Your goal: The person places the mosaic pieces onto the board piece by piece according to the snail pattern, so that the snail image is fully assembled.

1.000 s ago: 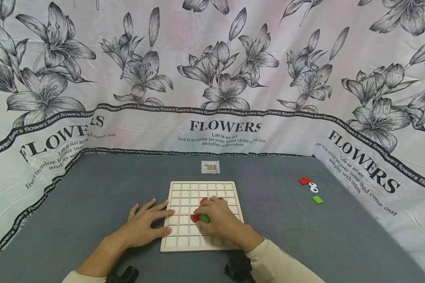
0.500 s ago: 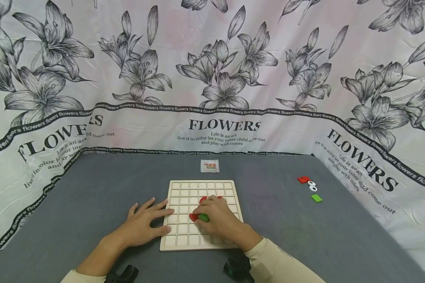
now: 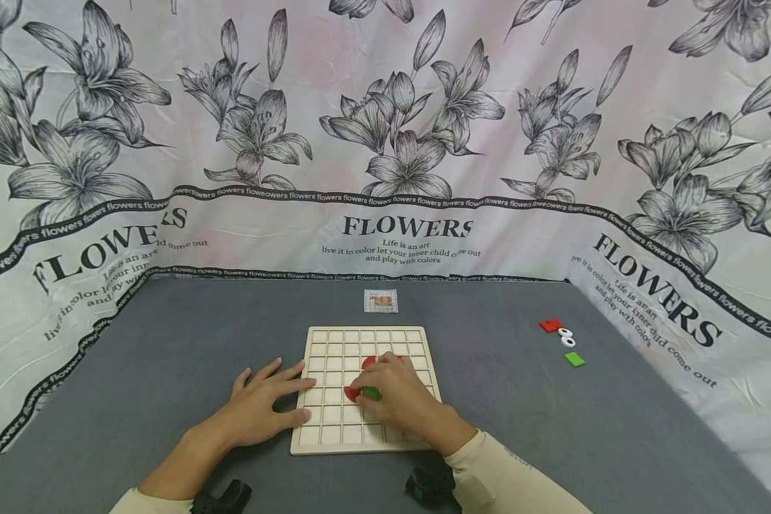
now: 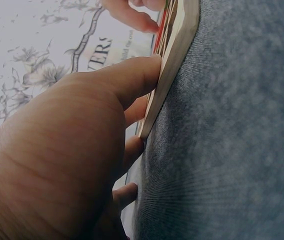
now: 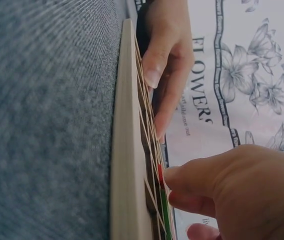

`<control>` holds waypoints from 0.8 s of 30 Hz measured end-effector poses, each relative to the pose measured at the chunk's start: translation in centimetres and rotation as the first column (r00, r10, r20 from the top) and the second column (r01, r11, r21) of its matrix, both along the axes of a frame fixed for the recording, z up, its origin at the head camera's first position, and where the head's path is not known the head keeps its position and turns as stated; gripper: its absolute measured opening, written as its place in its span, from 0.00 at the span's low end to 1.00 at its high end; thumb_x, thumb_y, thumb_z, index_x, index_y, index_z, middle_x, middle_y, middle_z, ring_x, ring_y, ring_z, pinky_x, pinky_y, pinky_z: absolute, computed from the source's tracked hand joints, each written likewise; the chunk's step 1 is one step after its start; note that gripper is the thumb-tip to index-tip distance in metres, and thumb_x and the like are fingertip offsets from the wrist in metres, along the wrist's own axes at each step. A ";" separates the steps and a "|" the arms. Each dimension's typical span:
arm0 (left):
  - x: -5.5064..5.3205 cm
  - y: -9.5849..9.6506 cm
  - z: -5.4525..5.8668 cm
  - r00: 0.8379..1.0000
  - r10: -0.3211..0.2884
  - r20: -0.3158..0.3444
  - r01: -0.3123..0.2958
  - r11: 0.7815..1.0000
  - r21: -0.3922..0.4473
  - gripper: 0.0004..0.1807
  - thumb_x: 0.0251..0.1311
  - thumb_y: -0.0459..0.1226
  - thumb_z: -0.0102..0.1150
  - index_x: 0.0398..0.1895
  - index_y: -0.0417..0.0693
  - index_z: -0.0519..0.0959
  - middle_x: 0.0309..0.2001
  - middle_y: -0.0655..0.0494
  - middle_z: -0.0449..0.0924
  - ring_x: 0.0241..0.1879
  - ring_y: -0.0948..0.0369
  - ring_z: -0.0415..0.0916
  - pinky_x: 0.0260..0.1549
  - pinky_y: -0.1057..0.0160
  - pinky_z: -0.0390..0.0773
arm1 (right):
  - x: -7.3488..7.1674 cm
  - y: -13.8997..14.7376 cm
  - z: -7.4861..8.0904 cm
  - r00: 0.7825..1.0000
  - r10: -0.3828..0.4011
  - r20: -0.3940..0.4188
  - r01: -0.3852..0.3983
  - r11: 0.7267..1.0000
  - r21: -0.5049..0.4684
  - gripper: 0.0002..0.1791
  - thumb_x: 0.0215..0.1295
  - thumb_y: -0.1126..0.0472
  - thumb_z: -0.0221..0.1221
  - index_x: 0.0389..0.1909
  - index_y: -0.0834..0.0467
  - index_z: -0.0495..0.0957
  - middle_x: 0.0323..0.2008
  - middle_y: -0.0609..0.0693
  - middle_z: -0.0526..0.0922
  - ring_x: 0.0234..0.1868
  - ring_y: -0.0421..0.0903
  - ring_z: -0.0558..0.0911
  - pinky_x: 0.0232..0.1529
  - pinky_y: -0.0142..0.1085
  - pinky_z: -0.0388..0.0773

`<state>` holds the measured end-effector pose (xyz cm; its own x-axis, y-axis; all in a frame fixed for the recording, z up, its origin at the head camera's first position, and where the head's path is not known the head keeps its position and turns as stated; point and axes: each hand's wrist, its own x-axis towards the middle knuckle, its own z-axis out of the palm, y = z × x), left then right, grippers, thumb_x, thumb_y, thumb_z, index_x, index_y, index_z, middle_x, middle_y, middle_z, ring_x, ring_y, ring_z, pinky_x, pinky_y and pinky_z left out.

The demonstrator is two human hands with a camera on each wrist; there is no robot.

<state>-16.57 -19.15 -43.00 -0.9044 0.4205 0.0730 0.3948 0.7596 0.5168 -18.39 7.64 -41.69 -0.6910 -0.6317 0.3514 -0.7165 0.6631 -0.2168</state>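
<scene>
A pale wooden grid board [image 3: 333,434] lies flat in the middle of the table. My left hand [image 3: 260,405] rests at its left edge, fingers spread, with thumb and fingertips touching the rim. Over the board's centre is my right hand [image 3: 398,396], fingers bent, thumb and index fingertips pinching at a red rounded tile [image 3: 350,393] that sits in a grid cell. Beside it a green tile [image 3: 371,392] shows between thumb and index finger. Further up the board another red tile [image 3: 368,362] is partly covered by the fingers, which hide more cells.
Behind the board lies a small printed picture card [image 3: 380,301]. On the right of the grey table [image 3: 501,400] are red tiles [image 3: 550,325], white ring pieces [image 3: 568,342] and a green square tile [image 3: 575,359]. A flower-printed curtain [image 3: 411,243] surrounds the table.
The right hand's fingertips shift very slightly at the red tile. The left hand stays at the board's edge, and the loose tiles stay where they are.
</scene>
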 end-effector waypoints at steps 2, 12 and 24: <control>0.0 -0.1 0.0 1.000 0.001 -0.001 -0.001 1.000 0.000 0.31 0.59 0.59 0.60 0.64 0.60 0.76 0.70 0.54 0.61 0.71 0.40 0.44 0.58 0.28 0.32 | 0.0 0.0 0.1 1.000 0.006 0.009 -0.006 1.000 -0.013 0.08 0.56 0.59 0.69 0.37 0.47 0.88 0.34 0.36 0.84 0.40 0.42 0.73 0.39 0.41 0.67; 0.0 0.0 -0.1 1.000 -0.026 0.014 0.026 0.999 0.025 0.31 0.60 0.59 0.59 0.64 0.60 0.75 0.71 0.55 0.60 0.72 0.42 0.44 0.58 0.29 0.30 | -1.6 3.4 3.3 0.999 0.010 -0.041 -0.021 0.964 -0.266 0.10 0.57 0.64 0.68 0.41 0.58 0.86 0.41 0.47 0.84 0.44 0.48 0.76 0.45 0.51 0.70; 0.0 -0.2 0.1 1.000 -0.023 0.018 0.022 0.999 0.024 0.31 0.59 0.59 0.59 0.65 0.60 0.75 0.71 0.55 0.60 0.71 0.41 0.43 0.59 0.29 0.30 | -4.4 12.3 6.9 0.959 -0.181 -0.219 0.082 0.914 -0.398 0.15 0.53 0.66 0.70 0.43 0.60 0.85 0.43 0.54 0.83 0.47 0.56 0.76 0.45 0.53 0.71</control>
<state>-16.52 -19.33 -42.94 -0.8959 0.4393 0.0664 0.4020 0.7381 0.5419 -22.81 19.98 -34.75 -0.6187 -0.3243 0.7156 -0.6916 0.6569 -0.3002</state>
